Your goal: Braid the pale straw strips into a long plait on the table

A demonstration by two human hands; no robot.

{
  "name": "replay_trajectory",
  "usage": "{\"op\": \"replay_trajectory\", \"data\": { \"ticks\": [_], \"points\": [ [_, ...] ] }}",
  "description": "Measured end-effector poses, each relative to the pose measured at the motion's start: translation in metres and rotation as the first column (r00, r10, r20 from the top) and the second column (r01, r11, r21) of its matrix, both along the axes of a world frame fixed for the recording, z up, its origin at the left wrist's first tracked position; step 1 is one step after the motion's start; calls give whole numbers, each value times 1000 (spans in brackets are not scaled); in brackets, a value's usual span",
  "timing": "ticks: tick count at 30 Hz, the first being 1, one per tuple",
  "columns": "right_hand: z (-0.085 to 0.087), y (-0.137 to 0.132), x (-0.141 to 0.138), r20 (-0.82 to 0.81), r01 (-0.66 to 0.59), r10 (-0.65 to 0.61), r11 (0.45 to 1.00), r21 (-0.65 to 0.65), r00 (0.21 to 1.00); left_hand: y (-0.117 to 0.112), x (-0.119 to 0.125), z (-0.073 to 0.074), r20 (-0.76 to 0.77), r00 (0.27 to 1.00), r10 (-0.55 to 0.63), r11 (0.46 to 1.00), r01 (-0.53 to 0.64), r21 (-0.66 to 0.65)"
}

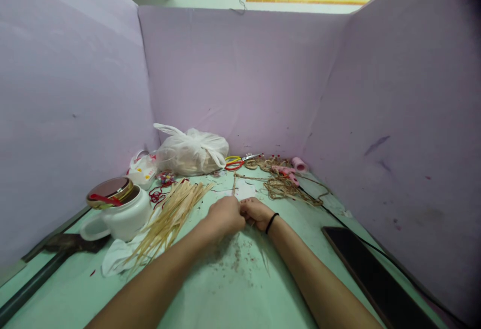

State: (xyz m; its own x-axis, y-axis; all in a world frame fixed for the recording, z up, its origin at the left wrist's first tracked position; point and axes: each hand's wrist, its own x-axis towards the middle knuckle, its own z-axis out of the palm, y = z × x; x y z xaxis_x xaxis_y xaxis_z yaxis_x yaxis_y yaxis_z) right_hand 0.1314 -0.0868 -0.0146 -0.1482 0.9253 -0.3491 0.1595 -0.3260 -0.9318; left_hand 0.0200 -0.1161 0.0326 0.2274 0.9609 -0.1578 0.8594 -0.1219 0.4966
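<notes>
My left hand [225, 214] and my right hand [257, 212] meet over the middle of the table, fingers closed and fingertips together. What they pinch is small and mostly hidden behind the fingers. A few thin pale strands [265, 255] show faintly below my right hand, which has a black band [271, 222] at the wrist. Just beyond my left hand, a length of brown twine [235, 184] runs up toward the back; whether it is held, I cannot tell. A small white paper [246, 189] lies behind the hands. Brown crumbs [236, 259] are scattered beneath them.
Left: straw strips [176, 213] on white cloth [114, 259], a white mug [130, 213] with a lid [109, 192], a hammer [63, 249]. Back: plastic bag [191, 151], scissors [240, 161]. Right: twine heap [283, 188], pink glue gun [287, 172], cord [345, 226], dark flat slab [372, 274].
</notes>
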Motion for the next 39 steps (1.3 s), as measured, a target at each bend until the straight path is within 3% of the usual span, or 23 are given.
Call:
{"op": "replay_trajectory", "data": {
  "ticks": [3, 5, 8, 12, 16, 22, 29, 36, 39],
  "points": [
    [1, 2, 3, -23, -42, 41, 999, -19, 999, 20, -17, 6, 144, 971, 193, 981, -196, 10],
    [0, 3, 4, -36, -56, 55, 998, -16, 998, 29, -22, 2, 314, 902, 297, 944, -229, -236],
    [-1, 4, 5, -50, -62, 62, 998, -6, 997, 34, -20, -10, 449, 818, 360, 842, -77, -534],
    [-2, 6, 8, -51, -90, 91, 996, 18, 994, 38, -16, -22, 490, 781, 388, 778, 8, -629],
    [-3, 7, 11, -28, -141, 143, 988, 61, 989, 43, -19, -26, 469, 793, 390, 797, -36, -603],
    [2, 6, 11, 69, -141, 135, 987, 80, 988, 38, -16, -27, 454, 843, 288, 911, -96, -401],
    [21, 3, 23, -78, -258, 250, 958, -124, 965, 34, -17, -26, 471, 852, 228, 947, -82, -311],
    [19, 4, 19, 83, -143, 140, 989, 32, 987, 38, -20, -32, 577, 796, 185, 948, 9, -317],
    [19, 2, 15, 50, -81, 81, 997, 4, 995, 38, -19, -33, 600, 780, 176, 954, 15, -300]
  ]
}}
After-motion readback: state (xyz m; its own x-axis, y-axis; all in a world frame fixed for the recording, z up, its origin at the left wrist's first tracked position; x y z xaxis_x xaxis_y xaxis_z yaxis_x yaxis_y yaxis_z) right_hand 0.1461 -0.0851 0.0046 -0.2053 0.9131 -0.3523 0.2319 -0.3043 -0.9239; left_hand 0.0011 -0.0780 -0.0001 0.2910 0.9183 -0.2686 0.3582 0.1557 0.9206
